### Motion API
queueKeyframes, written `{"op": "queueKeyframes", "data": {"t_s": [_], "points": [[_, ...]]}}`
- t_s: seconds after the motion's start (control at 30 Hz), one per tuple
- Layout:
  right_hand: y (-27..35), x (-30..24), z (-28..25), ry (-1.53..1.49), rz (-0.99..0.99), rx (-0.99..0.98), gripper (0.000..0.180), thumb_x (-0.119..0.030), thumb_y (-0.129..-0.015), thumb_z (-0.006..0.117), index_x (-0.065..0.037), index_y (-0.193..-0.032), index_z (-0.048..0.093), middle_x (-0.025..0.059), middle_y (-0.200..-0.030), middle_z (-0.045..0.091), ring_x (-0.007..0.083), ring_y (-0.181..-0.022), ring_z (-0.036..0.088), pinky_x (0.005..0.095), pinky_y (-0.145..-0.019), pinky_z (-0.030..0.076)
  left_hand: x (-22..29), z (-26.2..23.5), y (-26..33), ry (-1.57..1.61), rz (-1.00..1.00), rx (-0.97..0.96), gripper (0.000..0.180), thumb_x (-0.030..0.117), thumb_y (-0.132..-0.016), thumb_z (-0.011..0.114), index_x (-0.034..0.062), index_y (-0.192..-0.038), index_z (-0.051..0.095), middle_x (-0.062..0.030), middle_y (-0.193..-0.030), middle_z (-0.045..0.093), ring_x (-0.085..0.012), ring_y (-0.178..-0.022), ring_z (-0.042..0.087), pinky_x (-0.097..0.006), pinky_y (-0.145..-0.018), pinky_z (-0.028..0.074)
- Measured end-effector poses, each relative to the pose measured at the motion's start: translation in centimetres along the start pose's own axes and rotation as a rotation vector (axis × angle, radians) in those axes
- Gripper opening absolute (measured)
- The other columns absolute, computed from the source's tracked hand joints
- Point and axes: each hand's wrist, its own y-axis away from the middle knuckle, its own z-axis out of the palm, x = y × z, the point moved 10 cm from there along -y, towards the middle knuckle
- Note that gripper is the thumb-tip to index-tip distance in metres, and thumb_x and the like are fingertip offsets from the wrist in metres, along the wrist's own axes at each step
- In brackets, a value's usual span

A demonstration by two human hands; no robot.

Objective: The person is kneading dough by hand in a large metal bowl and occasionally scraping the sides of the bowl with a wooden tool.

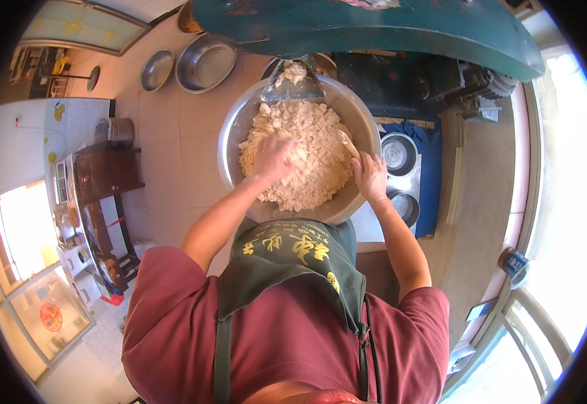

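A large metal basin (227, 145) in front of me holds a heap of crumbly, pale dough (310, 182). My left hand (274, 160) is at the left part of the dough, smeared by motion, so its fingers cannot be made out. At the basin's right side, my right hand (371, 176) is closed about the lower end of a pale, stick-like piece (349, 143). Its upper end points into the basin over the dough; whether it is wood or dough I cannot tell. A metal chute (273, 91) with some dough on it meets the basin's far rim.
A big green machine (374, 30) stands over the far side. Metal bowls (206, 64) sit on the tiled floor at far left. Two round metal pans (399, 155) lie right of the basin, beside blue cloth (429, 175). A dark wooden table (108, 176) stands at the left.
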Motion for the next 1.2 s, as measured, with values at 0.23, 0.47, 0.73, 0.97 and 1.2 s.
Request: {"op": "queueKeyframes", "data": {"t_s": [0.23, 0.47, 0.73, 0.97, 1.2], "points": [[-0.1, -0.8, 0.2, 0.024, 0.015, -0.081, 0.021, -0.02, -0.093, 0.066, -0.005, -0.107, 0.065, 0.0133, -0.093, 0.067, 0.0347, -0.087, 0.062, 0.0461, -0.079, 0.045, 3.9, 2.8, 2.2, 0.309, 0.261, -0.008, 0.08, 0.004, -0.076, 0.077, 0.0165, -0.147, 0.043, -0.0155, -0.117, 0.056, -0.0277, -0.119, 0.052, -0.043, -0.107, 0.045], [-0.7, -1.0, -0.5, -0.031, 0.034, -0.151, 0.02, -0.018, -0.093, 0.066, -0.003, -0.107, 0.065, 0.0165, -0.092, 0.068, 0.0373, -0.089, 0.062, 0.0462, -0.086, 0.044, -1.2, 0.7, -4.0, 0.339, 0.149, 0.015, 0.073, 0.005, -0.073, 0.081, 0.011, -0.139, 0.05, -0.0172, -0.128, 0.055, -0.0316, -0.125, 0.05, -0.046, -0.108, 0.045], [-3.0, -3.2, -2.4, -0.052, 0.041, -0.201, 0.018, -0.016, -0.091, 0.068, -0.001, -0.102, 0.065, 0.0188, -0.089, 0.068, 0.0404, -0.09, 0.063, 0.0469, -0.087, 0.047, -5.9, -3.8, -3.0, 0.568, 0.102, 0.2, 0.066, -0.011, -0.077, 0.068, 0.0118, -0.136, 0.05, -0.0164, -0.147, 0.04, -0.0354, -0.136, 0.045, -0.039, -0.107, 0.047], [-9.4, -10.1, -1.9, -0.14, 0.049, -0.199, 0.02, -0.019, -0.095, 0.064, 0.0, -0.1, 0.063, 0.0237, -0.089, 0.068, 0.0445, -0.082, 0.066, 0.0499, -0.072, 0.053, -9.5, 1.4, -2.5, 1.157, -0.194, 0.071, 0.052, -0.012, -0.082, 0.064, 0.0072, -0.129, 0.057, -0.0131, -0.128, 0.061, -0.0255, -0.124, 0.057, -0.034, -0.086, 0.058], [-20.0, -12.7, 6.5, 0.27, 0.082, -0.448, 0.03, -0.028, -0.1, 0.053, 0.0, -0.095, 0.064, 0.0246, -0.082, 0.07, 0.0407, -0.078, 0.07, 0.0474, -0.069, 0.057, -6.6, -3.7, -1.4, 0.286, 0.164, 0.205, 0.044, -0.004, -0.074, 0.072, 0.0071, -0.116, 0.067, -0.012, -0.12, 0.065, -0.0313, -0.12, 0.057, -0.043, -0.106, 0.041]]}}
